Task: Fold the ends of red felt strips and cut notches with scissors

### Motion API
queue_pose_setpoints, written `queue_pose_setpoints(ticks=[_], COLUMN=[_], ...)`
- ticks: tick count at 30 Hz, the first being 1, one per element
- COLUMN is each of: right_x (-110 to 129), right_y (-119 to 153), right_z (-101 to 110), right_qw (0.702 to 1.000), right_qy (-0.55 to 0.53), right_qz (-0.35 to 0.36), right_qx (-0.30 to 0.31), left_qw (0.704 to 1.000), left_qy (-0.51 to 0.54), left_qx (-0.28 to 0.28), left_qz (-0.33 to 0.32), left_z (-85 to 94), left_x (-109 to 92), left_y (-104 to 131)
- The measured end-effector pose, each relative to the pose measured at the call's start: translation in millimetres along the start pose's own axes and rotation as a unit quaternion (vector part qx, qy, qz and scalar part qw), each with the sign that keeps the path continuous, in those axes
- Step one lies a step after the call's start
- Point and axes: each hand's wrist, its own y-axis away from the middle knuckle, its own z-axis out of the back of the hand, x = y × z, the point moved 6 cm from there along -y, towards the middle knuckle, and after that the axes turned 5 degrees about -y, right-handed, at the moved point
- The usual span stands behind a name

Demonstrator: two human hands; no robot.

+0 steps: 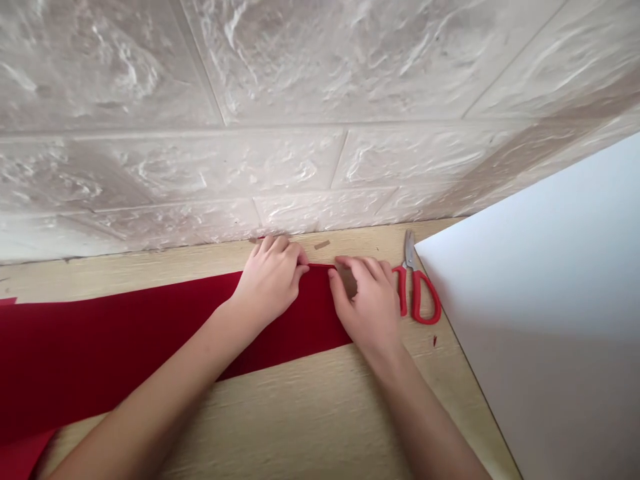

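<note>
A long strip of dark red cloth lies flat across the table, running from the left edge to beneath my hands. At its far edge, near the right end, a narrow fold stands up slightly. My left hand is closed, its thumb and fingers pinching that folded edge. Just to the right, my right hand has its thumb and forefinger at the corner end of the same fold, gripping it. Scissors with red handles lie beside my right hand, blades pointing toward the wall.
A pale wood-grain table meets a white embossed brick-pattern wall at the back. On the right rises a large white panel. A small brown scrap and a tiny red scrap lie on the table. Brighter red material shows at lower left.
</note>
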Motion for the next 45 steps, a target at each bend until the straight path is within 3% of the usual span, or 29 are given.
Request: queue_pose_setpoints(ticks=[6, 10, 20, 28, 45], right_x=[4, 6, 9, 10, 13], right_y=[-3, -2, 3, 3, 3], right_z=[-1, 2, 6, 9, 16], right_qw=[0.999, 0.998, 0.993, 0.989, 0.98], right_qy=[-0.024, -0.037, -0.048, -0.074, -0.125], right_qz=[0.033, 0.048, 0.086, 0.092, 0.084], right_qx=[-0.002, -0.019, -0.073, -0.09, -0.128], left_qw=[0.999, 0.992, 0.974, 0.974, 0.979], left_qy=[-0.002, 0.029, 0.101, 0.118, 0.169], left_qx=[-0.044, -0.088, -0.124, -0.132, -0.083], left_qz=[-0.029, -0.086, -0.157, -0.144, -0.08], left_z=[2.0, 10.4, 13.8, 13.2, 22.5], left_x=[-2, -14, -22, -21, -23], left_y=[4, 8, 9, 9, 12])
